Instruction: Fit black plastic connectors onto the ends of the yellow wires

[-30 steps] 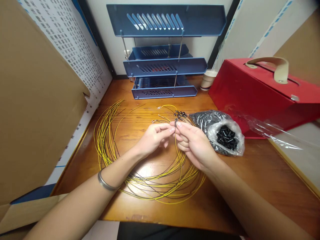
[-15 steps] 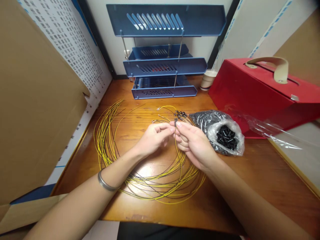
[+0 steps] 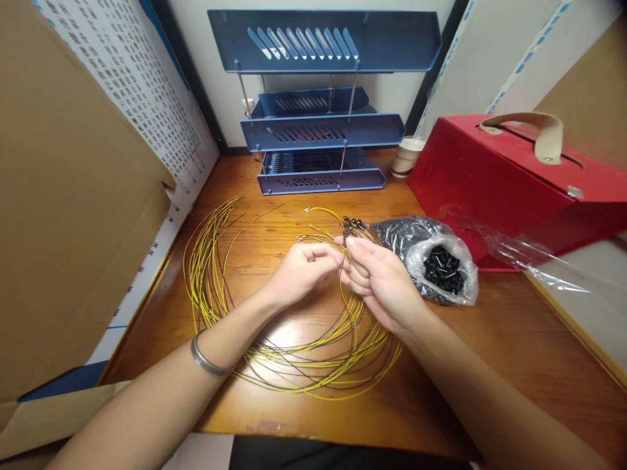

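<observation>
Yellow and black wires (image 3: pixel 304 369) curve in a wide loop on the wooden table. My left hand (image 3: pixel 306 271) pinches one of these wires near the middle of the loop. Close against it, my right hand (image 3: pixel 385 277) grips the same wire just below a small black piece (image 3: pixel 345 233). Several black tips (image 3: pixel 359 225) lie beyond my right fingers, and thin wire ends (image 3: pixel 313 236) point left. To the right, an opened clear bag (image 3: pixel 467 274) holds small black tubes (image 3: pixel 443 269).
Blue stacked trays (image 3: pixel 323 134) stand at the back beside a paper cup (image 3: pixel 407 156). A red box (image 3: pixel 494 183) with a beige handle is at the right. Cardboard (image 3: pixel 73 196) rises on the left.
My left fingers have shifted slightly right, closer to my right hand. The wire hanging below the hands and the yellow wire end beyond them have moved slightly left.
</observation>
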{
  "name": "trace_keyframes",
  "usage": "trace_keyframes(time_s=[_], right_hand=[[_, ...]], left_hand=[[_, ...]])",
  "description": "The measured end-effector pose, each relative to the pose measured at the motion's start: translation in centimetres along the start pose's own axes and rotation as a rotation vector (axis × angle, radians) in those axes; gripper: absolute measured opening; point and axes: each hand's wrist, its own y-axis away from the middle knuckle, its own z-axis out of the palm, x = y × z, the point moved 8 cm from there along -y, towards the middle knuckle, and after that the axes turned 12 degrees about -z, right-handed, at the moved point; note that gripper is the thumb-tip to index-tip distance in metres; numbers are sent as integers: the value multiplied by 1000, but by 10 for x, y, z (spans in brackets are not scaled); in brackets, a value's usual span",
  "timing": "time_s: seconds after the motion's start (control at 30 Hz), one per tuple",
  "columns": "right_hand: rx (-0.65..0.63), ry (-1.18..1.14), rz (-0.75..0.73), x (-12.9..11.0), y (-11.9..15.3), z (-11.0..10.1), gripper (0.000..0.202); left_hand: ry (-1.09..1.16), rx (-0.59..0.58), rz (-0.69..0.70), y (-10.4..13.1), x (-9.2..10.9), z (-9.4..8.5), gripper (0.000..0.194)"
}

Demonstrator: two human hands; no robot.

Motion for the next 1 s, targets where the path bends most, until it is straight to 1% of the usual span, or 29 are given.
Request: trace_keyframes(time_s=[0.07, 0.27, 0.47, 0.57, 0.7, 0.87, 1.0], right_hand=[[0, 9, -6, 0, 0, -1, 42], [-7, 25, -21, -2, 1, -1, 38], [18, 29, -29, -5, 0, -3, 41], [28, 25, -33, -5, -1, -2, 43], [34, 16, -33, -4, -1, -2, 44], [64, 29, -32, -4, 1, -5, 47], [66, 29, -12, -4, 1, -4, 49]], left_hand=[[-14, -5, -6, 0, -1, -1, 27], [-57, -32, 64, 2, 4, 0, 23], [48, -95, 73, 3, 7, 6, 21], [102, -92, 70, 3, 8, 7, 25], [120, -81, 84, 2, 8, 6, 25], [55, -27, 180, 4, 12, 0, 24], [11, -37, 196, 6, 13, 2, 24]])
